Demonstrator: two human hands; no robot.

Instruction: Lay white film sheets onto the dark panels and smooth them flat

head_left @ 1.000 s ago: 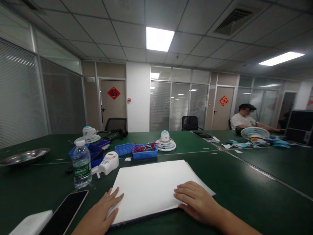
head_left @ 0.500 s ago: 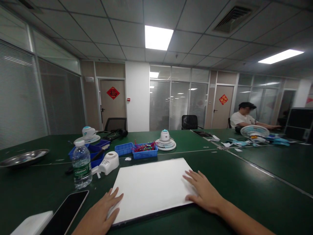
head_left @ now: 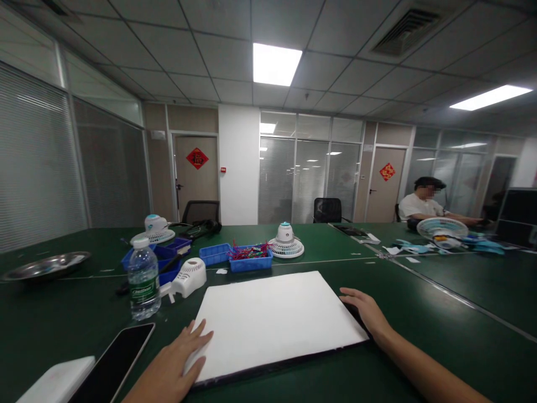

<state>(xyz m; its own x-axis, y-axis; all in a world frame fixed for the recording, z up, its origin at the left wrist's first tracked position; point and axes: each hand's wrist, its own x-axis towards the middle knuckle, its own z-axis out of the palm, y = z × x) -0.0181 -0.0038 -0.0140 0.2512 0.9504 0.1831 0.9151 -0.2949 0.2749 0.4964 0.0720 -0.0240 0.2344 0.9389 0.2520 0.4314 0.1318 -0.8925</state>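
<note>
A white board (head_left: pixel 272 319) with a dark underside lies flat on the green table (head_left: pixel 419 347) in front of me. My left hand (head_left: pixel 176 364) rests open and flat on the board's near left corner, fingers spread. My right hand (head_left: pixel 367 310) lies at the board's right edge, fingers stretched along it and touching the table. Neither hand holds anything.
A water bottle (head_left: pixel 144 285), a black phone (head_left: pixel 113 364) and a white box (head_left: pixel 54 383) sit at the left. Behind the board are a white fan part (head_left: pixel 188 277), blue trays (head_left: pixel 235 257), small fans (head_left: pixel 286 243) and a metal dish (head_left: pixel 44 267). Another person (head_left: pixel 423 201) sits far right.
My right hand slid off the board's near right part to its right edge, and the board's right side now lies flat and squared. The left hand stayed put.
</note>
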